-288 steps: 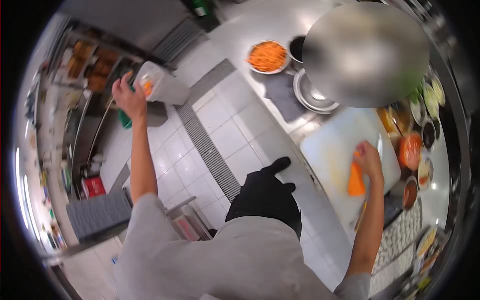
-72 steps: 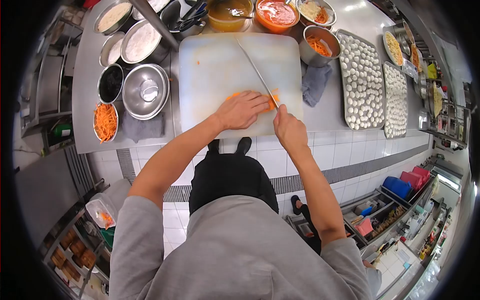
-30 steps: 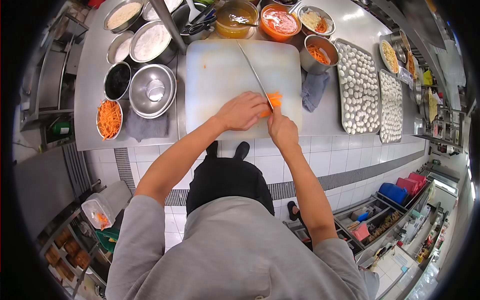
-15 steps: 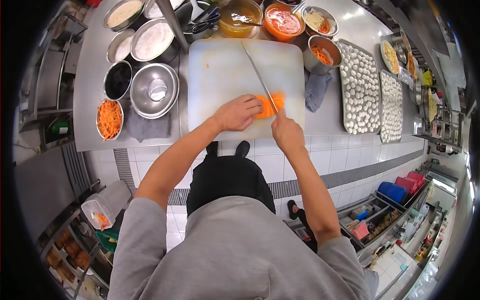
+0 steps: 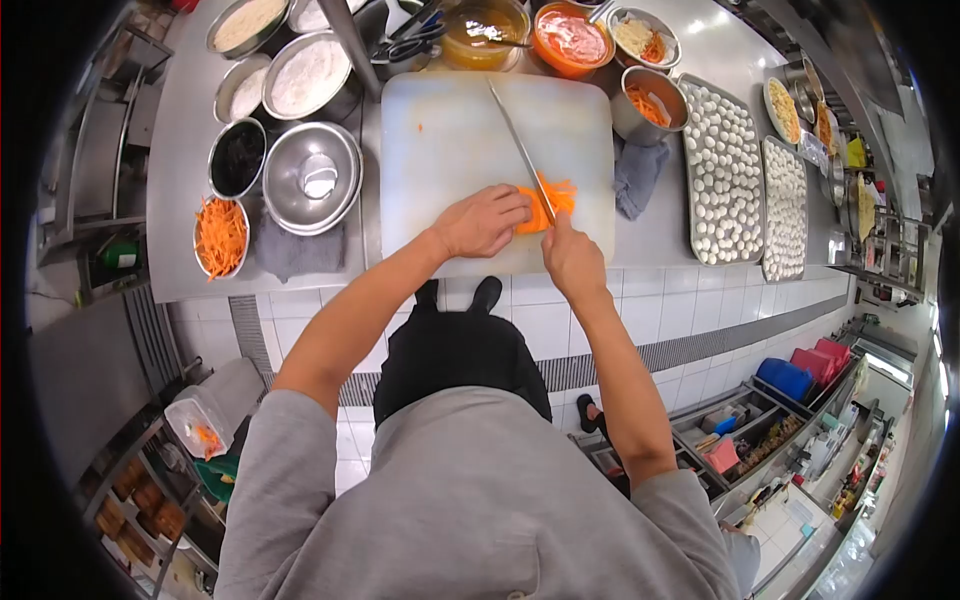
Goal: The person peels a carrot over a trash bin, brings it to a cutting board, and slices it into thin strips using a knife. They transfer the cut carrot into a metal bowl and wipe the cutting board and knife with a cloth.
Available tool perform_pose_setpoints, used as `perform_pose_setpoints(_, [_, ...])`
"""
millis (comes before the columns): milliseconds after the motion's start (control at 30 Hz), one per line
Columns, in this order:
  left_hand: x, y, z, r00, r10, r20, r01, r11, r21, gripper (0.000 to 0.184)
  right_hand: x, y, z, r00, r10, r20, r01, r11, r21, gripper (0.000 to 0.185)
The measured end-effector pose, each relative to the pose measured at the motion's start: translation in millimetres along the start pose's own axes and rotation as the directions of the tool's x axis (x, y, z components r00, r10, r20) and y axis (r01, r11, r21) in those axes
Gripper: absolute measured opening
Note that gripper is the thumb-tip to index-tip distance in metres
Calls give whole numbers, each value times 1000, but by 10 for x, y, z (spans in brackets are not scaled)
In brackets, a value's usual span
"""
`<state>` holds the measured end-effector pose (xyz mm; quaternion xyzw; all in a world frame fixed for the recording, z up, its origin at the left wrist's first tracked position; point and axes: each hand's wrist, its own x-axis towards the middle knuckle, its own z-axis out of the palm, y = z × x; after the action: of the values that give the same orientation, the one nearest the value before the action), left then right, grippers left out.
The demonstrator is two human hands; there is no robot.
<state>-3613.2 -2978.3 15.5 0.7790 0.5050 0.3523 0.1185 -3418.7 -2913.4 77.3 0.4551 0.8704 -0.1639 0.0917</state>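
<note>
On the white cutting board [image 5: 450,130], my left hand [image 5: 485,222] presses curled fingertips on a piece of orange carrot [image 5: 530,216]. My right hand [image 5: 575,262] is wrapped round the handle of a long knife [image 5: 516,135]. Its blade slants away to the far left, with its near part against the carrot, just right of my left fingertips. Thin carrot shreds [image 5: 562,190] lie to the right of the blade. The knife handle is mostly hidden in my right hand.
Left of the board stand nested steel bowls [image 5: 312,180] and a bowl of carrot shreds [image 5: 220,238]. A steel pot [image 5: 650,105] and a grey cloth [image 5: 638,180] are at the right, beside trays of white balls [image 5: 722,170]. Tubs of sauce [image 5: 572,40] line the back.
Both hands keep their holds on the carrot and the knife, with only a slight shift. The view has moved a little. At lower right, another person's leg shows less than before.
</note>
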Motion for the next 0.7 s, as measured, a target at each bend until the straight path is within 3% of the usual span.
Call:
perform_pose_setpoints(233, [-55, -3, 34, 999, -27, 29, 28, 999, -28, 32, 68, 3, 121, 999, 7, -37, -7, 1000, 9, 21])
perform_pose_setpoints(333, [-19, -3, 40, 997, -19, -80, 20, 1000, 21, 30, 85, 38, 125, 1000, 6, -22, -6, 1000, 16, 21])
perform_pose_setpoints(400, [-44, -12, 45, 999, -31, -24, 32, 999, 23, 27, 90, 38, 118, 1000, 0, -23, 0, 1000, 25, 21])
perform_pose_setpoints(700, [-42, -36, 62, 998, -36, -50, 35, 999, -24, 23, 126, -4, 102, 998, -28, -56, 28, 1000, 0, 18])
